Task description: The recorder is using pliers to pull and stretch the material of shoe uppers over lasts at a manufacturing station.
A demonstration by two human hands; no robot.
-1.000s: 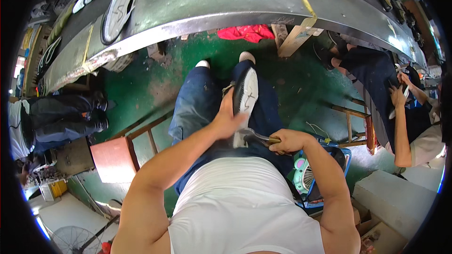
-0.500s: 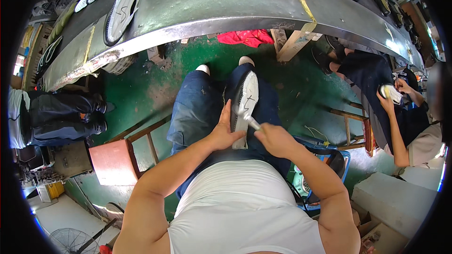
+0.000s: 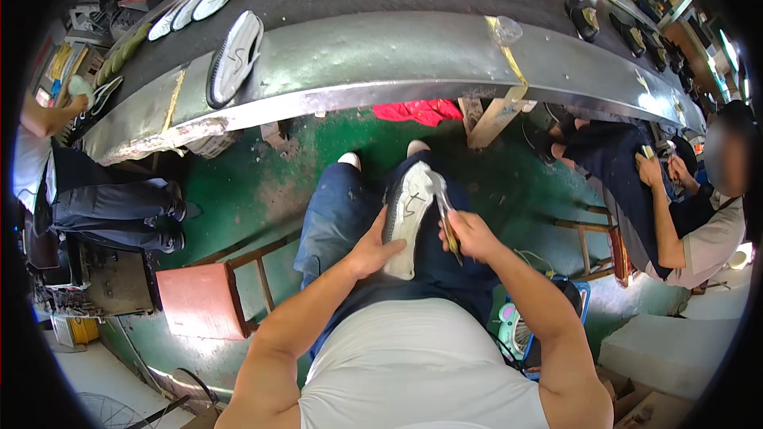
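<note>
On my lap lies a shoe, its pale underside up, with a dark mark drawn on it and a dark edge along one side. My left hand grips its left side near the heel, thumb on top and fingers partly hidden. My right hand is closed around the handle of a hammer. The hammer's silver head is at the shoe's right edge, near the toe; whether it touches cannot be made out. The rear end of the handle sticks out below my fist.
A metal-edged workbench crosses ahead, bearing a similar white shoe and several others. A red stool stands to the left, a small fan to the right. One person sits at right; another is at left.
The hammer has swung toward the toe, and its handle now points back toward me. The shoe's pale underside is turned more upward. The view has tilted up, showing more of the bench.
</note>
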